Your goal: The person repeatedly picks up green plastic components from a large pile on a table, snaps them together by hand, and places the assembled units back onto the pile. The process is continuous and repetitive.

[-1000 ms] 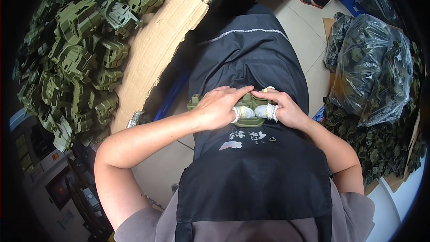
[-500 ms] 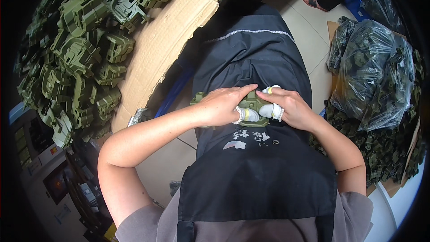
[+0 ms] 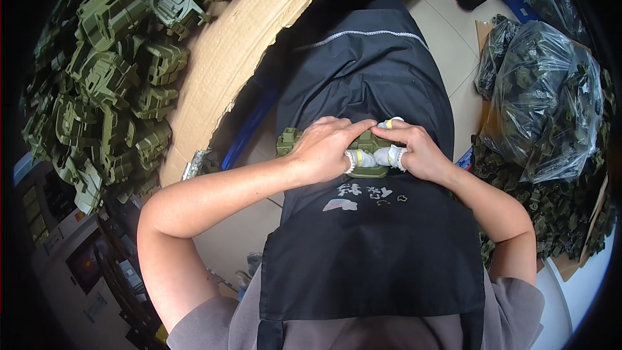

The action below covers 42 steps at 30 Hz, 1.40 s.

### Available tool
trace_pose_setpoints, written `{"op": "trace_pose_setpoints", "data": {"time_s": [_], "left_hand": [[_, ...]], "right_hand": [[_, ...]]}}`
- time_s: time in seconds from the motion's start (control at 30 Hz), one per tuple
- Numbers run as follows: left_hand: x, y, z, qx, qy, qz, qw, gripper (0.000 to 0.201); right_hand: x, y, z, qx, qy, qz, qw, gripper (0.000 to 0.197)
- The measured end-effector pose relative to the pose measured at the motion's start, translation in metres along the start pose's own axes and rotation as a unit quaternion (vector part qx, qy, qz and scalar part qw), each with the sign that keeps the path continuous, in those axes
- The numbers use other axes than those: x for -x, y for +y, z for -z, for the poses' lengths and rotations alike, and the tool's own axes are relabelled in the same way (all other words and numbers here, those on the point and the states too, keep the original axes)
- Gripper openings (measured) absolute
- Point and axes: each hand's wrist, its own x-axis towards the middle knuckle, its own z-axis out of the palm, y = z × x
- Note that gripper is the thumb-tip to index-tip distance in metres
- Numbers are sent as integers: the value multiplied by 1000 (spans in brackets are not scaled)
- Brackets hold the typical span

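An olive-green moulded plastic part [image 3: 368, 142] lies across my lap, on the dark apron [image 3: 382, 253]. Its left end pokes out past my fingers, and its lower rim shows below my thumbs. My left hand [image 3: 326, 150] is closed over the left half, with the index finger stretched along the top. From the other side my right hand [image 3: 420, 157] grips the right half. Both thumbs wear white fabric finger covers with yellow bands and press on the middle of the part, tips almost touching. The covered right index finger sits at the far edge. My fingers hide much of the part.
Left, a large heap of similar green parts [image 3: 110, 78] lies behind a torn cardboard edge [image 3: 227, 58]. At right, clear plastic bags [image 3: 544, 104] rest on more green parts [image 3: 544, 214]. A blue bar [image 3: 249, 133] shows beside my lap, above the tiled floor [image 3: 447, 39].
My thumbs have come closer together on the part, the right one shifting left. Both hands still grip it in the same place; the whole view has shifted slightly.
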Motion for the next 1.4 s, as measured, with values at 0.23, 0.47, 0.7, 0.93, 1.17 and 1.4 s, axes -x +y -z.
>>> {"op": "trace_pose_setpoints", "data": {"time_s": [0.23,0.47,0.7,0.93,1.17,1.4], "left_hand": [[10,-2,46,-78,129,-90,984,87],[48,-42,4,396,124,44,909,82],[54,-26,-17,186,210,40,959,77],[51,-31,-34,210,283,-12,936,69],[48,-32,-32,237,289,15,927,74],[46,-33,-20,202,252,-33,946,75]], "right_hand": [[-4,-8,26,-6,35,91,995,50],[2,-15,61,168,8,101,981,59],[-40,-89,-9,304,46,241,921,65],[-59,-75,16,140,-100,173,970,73],[-62,-95,9,202,-80,184,959,77],[-60,-67,-11,386,14,278,880,74]]}}
